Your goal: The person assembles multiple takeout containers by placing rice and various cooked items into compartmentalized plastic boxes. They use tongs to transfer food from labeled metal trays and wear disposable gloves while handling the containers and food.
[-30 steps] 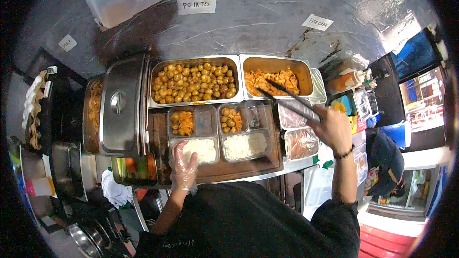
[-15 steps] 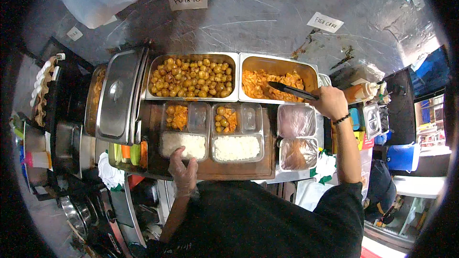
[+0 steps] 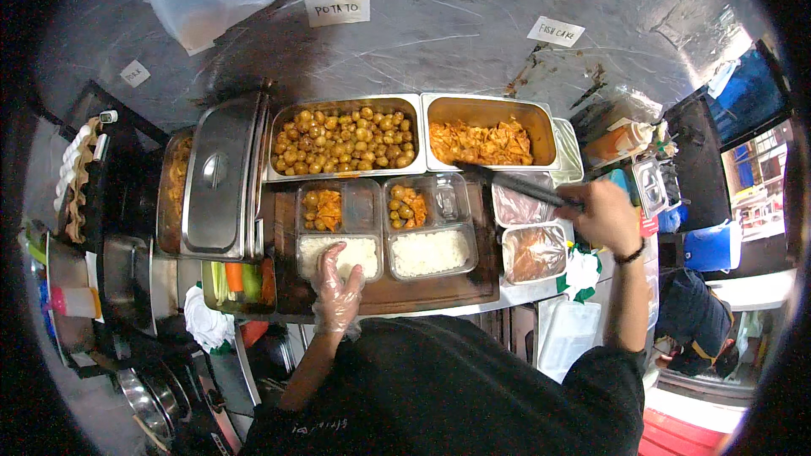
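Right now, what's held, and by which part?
The right hand holds black tongs by the handle end. The left hand is over rice; any grip is unclear.

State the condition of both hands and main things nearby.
Clear-gloved left hand: open, over white rice
Bare right hand: closed around long black tongs
Tongs: seemingly closed
Rectangular steel pan of round brown potatoes: uncovered, well filled
Rectangular steel pan of orange pieces: uncovered, partly filled
Two clear plastic compartment trays: open, partly filled
Two rectangular containers: covered with clear film
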